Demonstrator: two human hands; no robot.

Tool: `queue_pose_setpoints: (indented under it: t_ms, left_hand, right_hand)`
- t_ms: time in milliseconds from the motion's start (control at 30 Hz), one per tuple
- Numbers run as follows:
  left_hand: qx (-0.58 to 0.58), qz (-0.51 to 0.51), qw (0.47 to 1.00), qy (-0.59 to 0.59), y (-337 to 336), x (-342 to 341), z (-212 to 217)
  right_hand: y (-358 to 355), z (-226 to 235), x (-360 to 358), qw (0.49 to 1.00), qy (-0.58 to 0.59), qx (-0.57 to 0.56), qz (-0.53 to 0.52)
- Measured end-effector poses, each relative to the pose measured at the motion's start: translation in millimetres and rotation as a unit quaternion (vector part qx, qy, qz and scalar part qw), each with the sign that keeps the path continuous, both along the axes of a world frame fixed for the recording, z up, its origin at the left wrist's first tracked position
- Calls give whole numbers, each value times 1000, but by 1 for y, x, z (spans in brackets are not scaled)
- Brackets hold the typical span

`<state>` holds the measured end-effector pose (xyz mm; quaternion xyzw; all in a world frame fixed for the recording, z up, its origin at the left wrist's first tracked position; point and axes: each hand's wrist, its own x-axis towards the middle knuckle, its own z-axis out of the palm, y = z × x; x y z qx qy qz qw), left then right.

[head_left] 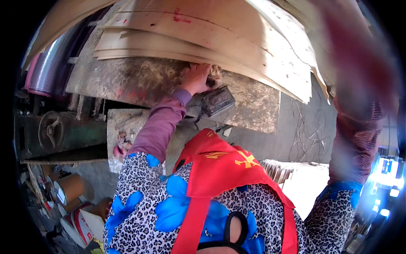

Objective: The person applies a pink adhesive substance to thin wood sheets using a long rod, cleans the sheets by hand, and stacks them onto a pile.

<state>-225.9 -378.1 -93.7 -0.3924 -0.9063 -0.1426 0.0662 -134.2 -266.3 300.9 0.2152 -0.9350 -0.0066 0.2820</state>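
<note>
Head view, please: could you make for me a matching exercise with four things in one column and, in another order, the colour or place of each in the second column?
Things:
1. apron
2. wheel
3. box
4. wooden sheets

Colour or place:
A. in layers at the top of the picture
B. black, just to the lower right of the left hand
C. red with yellow marks
D. at the left side, on the green machine

Right pairs: 1-C, 2-D, 3-B, 4-A
</note>
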Motion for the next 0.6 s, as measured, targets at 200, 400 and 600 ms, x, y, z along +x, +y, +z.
queue_pose_setpoints:
  t_ms: [200,400,600]
  left_hand:
    - [-34,39,995,-80,4,-10,-7]
    - [201,118,972,-32,-24,31,59]
    - [260,328,900,-123,-78,149,65]
  right_hand:
    - [25,-15,-22,991,101,47,72]
    - [77,-102,-6,992,76,83,50]
    - [123,-203,34,990,-30,16,137]
